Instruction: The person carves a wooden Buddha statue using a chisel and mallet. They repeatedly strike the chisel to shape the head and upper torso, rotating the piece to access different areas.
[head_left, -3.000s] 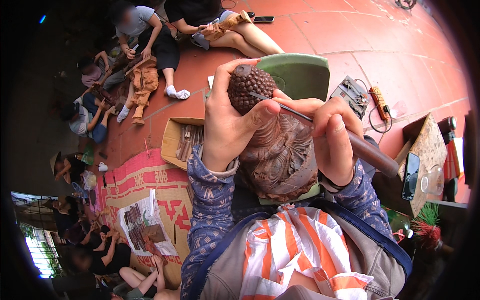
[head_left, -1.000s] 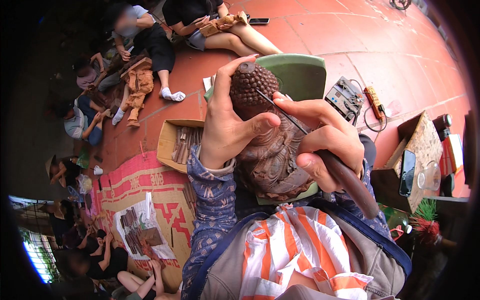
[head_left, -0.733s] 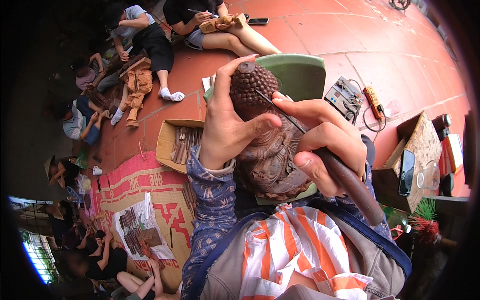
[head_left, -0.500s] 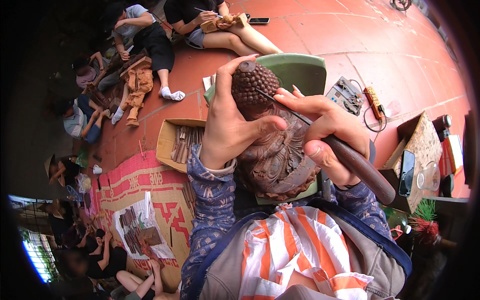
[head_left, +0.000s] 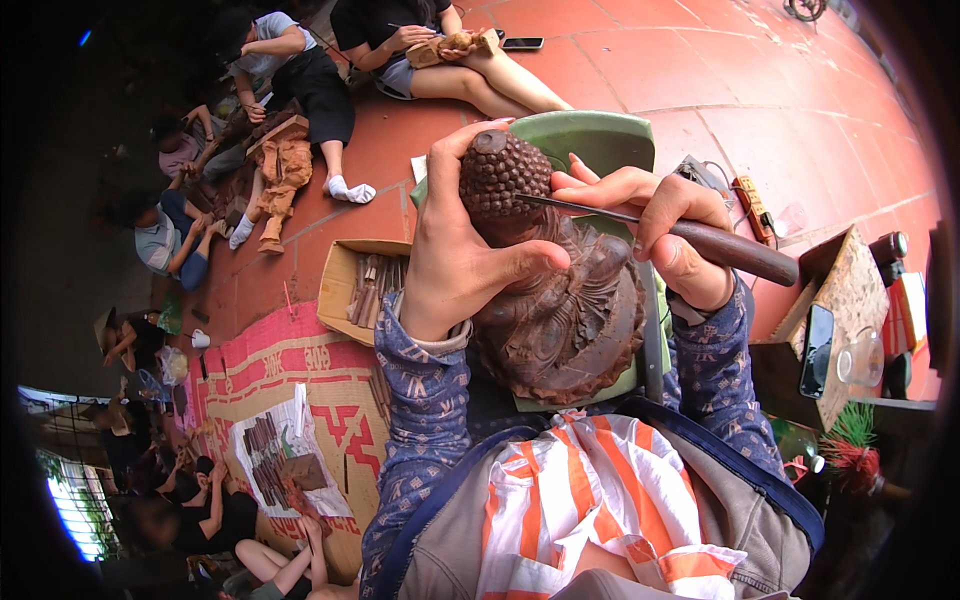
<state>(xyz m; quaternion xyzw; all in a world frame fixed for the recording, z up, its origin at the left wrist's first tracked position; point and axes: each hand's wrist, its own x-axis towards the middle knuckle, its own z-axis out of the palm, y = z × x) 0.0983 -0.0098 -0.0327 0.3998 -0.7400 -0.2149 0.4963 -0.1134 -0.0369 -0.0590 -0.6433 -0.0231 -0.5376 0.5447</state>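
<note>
A dark brown carved wooden statue [head_left: 565, 320], its head covered in rows of small round knobs, leans in front of me on a green plastic seat [head_left: 620, 130]. My left hand [head_left: 450, 250] is wrapped round the far side of that head, thumb stretched across toward the shoulder. In my right hand [head_left: 690, 225] is a carving chisel [head_left: 735, 248] with a dark wooden handle. Its thin metal blade points left, and the tip touches the knobs at the lower right of the head. My right index finger lies along the blade.
Left of me a cardboard box [head_left: 335, 290] of chisels stands by a patterned mat [head_left: 330, 365], where more tools lie on paper. At right are a wooden box [head_left: 840, 320] with a phone [head_left: 817, 350] on it and a power strip [head_left: 752, 208]. Several people carve nearby.
My right hand has turned the chisel flatter, its handle end swinging up and away from me. The tip has shifted slightly lower on the head. My left hand keeps its hold.
</note>
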